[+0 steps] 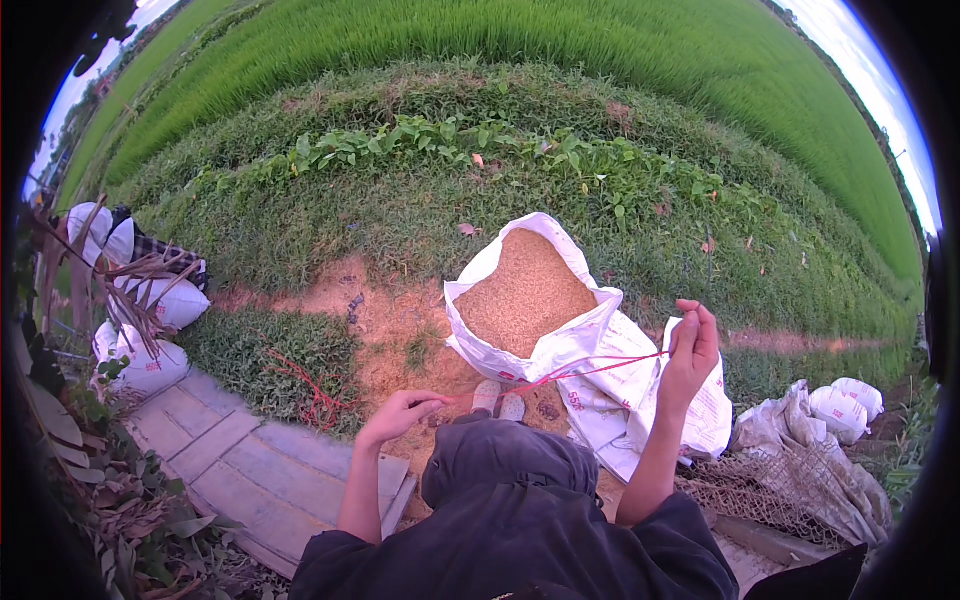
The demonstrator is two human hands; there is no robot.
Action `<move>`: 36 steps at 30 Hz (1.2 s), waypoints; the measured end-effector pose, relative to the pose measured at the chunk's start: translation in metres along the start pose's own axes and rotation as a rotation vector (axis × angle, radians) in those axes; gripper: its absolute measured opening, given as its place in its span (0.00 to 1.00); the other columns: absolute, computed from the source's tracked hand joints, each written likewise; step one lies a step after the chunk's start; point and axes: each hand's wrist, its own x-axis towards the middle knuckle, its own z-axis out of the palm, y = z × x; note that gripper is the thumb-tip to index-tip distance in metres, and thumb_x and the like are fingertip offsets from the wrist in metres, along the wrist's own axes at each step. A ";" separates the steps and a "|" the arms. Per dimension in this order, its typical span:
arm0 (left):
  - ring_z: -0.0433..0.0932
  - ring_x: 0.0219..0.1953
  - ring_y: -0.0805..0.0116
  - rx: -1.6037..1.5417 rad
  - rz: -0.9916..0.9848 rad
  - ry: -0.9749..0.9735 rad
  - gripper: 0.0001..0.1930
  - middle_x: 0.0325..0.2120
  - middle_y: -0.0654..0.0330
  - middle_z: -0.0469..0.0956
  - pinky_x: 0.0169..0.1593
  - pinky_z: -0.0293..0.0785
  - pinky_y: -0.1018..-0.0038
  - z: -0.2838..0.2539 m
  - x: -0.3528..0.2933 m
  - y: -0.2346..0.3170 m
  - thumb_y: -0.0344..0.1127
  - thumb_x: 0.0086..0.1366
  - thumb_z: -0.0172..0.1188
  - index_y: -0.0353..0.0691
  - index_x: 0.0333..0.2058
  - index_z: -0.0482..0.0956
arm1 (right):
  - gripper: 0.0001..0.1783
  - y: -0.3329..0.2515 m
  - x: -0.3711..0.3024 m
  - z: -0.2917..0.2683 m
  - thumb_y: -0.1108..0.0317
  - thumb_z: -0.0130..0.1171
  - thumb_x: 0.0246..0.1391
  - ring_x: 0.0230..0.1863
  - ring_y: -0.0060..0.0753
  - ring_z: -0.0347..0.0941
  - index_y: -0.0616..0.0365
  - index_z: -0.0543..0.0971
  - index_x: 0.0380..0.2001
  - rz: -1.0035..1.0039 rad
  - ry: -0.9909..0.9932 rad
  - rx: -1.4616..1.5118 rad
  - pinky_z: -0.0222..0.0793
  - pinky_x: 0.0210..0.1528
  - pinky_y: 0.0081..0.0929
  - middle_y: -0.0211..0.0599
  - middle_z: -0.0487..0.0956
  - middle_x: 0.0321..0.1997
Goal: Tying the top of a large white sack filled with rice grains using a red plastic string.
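Observation:
A thin red string (600, 366) runs taut between my two hands, in front of my body. My left hand (400, 415) pinches its lower left end with the fingertips. On the right, my right hand (694, 345) is raised higher and closed on the other end, with the index finger bent upward. Between and beyond them stands an open white sack (475, 335), filled nearly to its rim with golden-brown grain (525, 290). The string passes over the near side of the sack, just beyond my shoes (498, 402).
Flat white sacks (630, 400) lie right of the full one. Loose red strings (318, 400) lie on the grass at left. Filled white sacks (150, 362) stand far left beside grey boards (250, 465). Netting (770, 490) and a dirty sheet (800, 450) lie at right.

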 end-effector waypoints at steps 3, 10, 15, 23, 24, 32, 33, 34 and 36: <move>0.75 0.32 0.68 0.304 -0.145 0.189 0.17 0.30 0.61 0.80 0.40 0.71 0.71 -0.020 0.007 -0.017 0.42 0.64 0.61 0.38 0.48 0.80 | 0.11 0.008 0.023 -0.046 0.71 0.49 0.66 0.27 0.16 0.66 0.63 0.79 0.43 -0.347 0.358 -0.610 0.62 0.29 0.18 0.25 0.76 0.31; 0.67 0.57 0.53 1.196 -0.190 0.270 0.36 0.50 0.52 0.72 0.62 0.57 0.55 -0.034 0.034 -0.001 0.43 0.55 0.66 0.48 0.62 0.63 | 0.17 -0.077 0.034 -0.179 0.65 0.49 0.65 0.32 0.36 0.78 0.70 0.79 0.35 -0.884 1.411 -0.899 0.74 0.35 0.27 0.44 0.82 0.35; 0.69 0.56 0.53 1.147 0.002 0.098 0.36 0.49 0.52 0.73 0.60 0.60 0.57 -0.025 0.075 0.026 0.44 0.56 0.66 0.47 0.62 0.63 | 0.18 -0.118 0.039 -0.238 0.63 0.49 0.66 0.25 0.25 0.71 0.70 0.78 0.35 -1.163 1.425 -0.977 0.68 0.29 0.20 0.35 0.77 0.26; 0.71 0.55 0.53 1.033 0.310 0.039 0.30 0.51 0.51 0.73 0.58 0.63 0.57 0.021 0.148 0.080 0.48 0.61 0.61 0.44 0.59 0.68 | 0.13 -0.099 0.055 -0.200 0.66 0.47 0.67 0.26 0.12 0.59 0.60 0.79 0.42 -0.180 0.430 -0.825 0.54 0.31 0.12 0.22 0.65 0.22; 0.71 0.55 0.53 0.996 0.354 0.061 0.30 0.51 0.51 0.73 0.58 0.63 0.57 0.032 0.160 0.088 0.48 0.61 0.60 0.43 0.59 0.67 | 0.12 -0.080 0.057 -0.195 0.66 0.47 0.68 0.25 0.11 0.58 0.59 0.78 0.41 -0.123 0.321 -0.770 0.53 0.29 0.12 0.22 0.66 0.22; 0.64 0.60 0.44 0.976 0.084 0.260 0.36 0.57 0.45 0.67 0.60 0.61 0.51 0.076 0.271 0.065 0.52 0.61 0.59 0.40 0.62 0.62 | 0.25 0.131 0.057 -0.074 0.49 0.61 0.58 0.17 0.12 0.55 0.49 0.65 0.16 0.577 -0.085 -0.128 0.50 0.21 0.16 0.20 0.64 0.14; 0.59 0.63 0.40 1.045 0.020 0.380 0.41 0.60 0.43 0.62 0.61 0.59 0.47 0.080 0.276 0.058 0.55 0.58 0.61 0.41 0.64 0.58 | 0.32 0.167 0.056 -0.058 0.49 0.66 0.53 0.17 0.15 0.50 0.50 0.58 0.11 0.531 -0.070 -0.112 0.47 0.20 0.20 0.20 0.60 0.12; 0.54 0.65 0.36 1.113 -0.054 0.505 0.46 0.64 0.42 0.56 0.61 0.57 0.42 0.083 0.279 0.050 0.58 0.55 0.63 0.43 0.66 0.54 | 0.35 0.190 0.055 -0.041 0.45 0.68 0.49 0.17 0.18 0.50 0.52 0.56 0.10 0.521 -0.088 -0.206 0.48 0.20 0.25 0.22 0.59 0.11; 0.50 0.66 0.35 1.008 -0.159 0.537 0.51 0.66 0.43 0.51 0.61 0.55 0.39 0.085 0.285 0.035 0.61 0.51 0.65 0.45 0.68 0.51 | 0.38 0.209 0.057 -0.009 0.35 0.69 0.39 0.15 0.25 0.58 0.55 0.61 0.09 0.561 -0.202 -0.458 0.55 0.21 0.31 0.29 0.63 0.10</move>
